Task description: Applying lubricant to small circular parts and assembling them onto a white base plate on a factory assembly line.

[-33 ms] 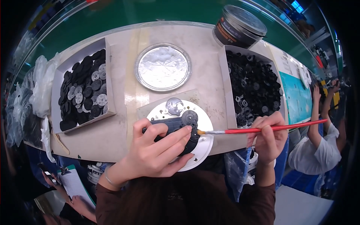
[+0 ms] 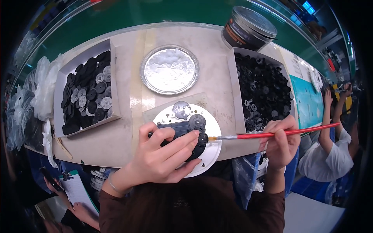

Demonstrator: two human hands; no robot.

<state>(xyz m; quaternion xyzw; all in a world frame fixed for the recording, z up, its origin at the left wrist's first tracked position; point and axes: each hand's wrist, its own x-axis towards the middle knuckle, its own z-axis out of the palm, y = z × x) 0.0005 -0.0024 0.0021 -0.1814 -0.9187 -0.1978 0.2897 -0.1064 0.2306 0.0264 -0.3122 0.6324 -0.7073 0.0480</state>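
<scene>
Red and slim, the brush [image 2: 248, 136] sits pinched in the right hand [image 2: 282, 143], presumably for fine control, its tip at a gear [image 2: 203, 139] beside the left fingertips; the left hand [image 2: 159, 155] clasps the black gearbox [image 2: 178, 127] beneath it, likely for steadiness.

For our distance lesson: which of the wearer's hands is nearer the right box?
Right. The right hand is at the near end of the box; the left hand is well to its left.

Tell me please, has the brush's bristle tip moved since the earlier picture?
Yes: the bristle tip has moved slightly right, judged against the round silver dish.
</scene>
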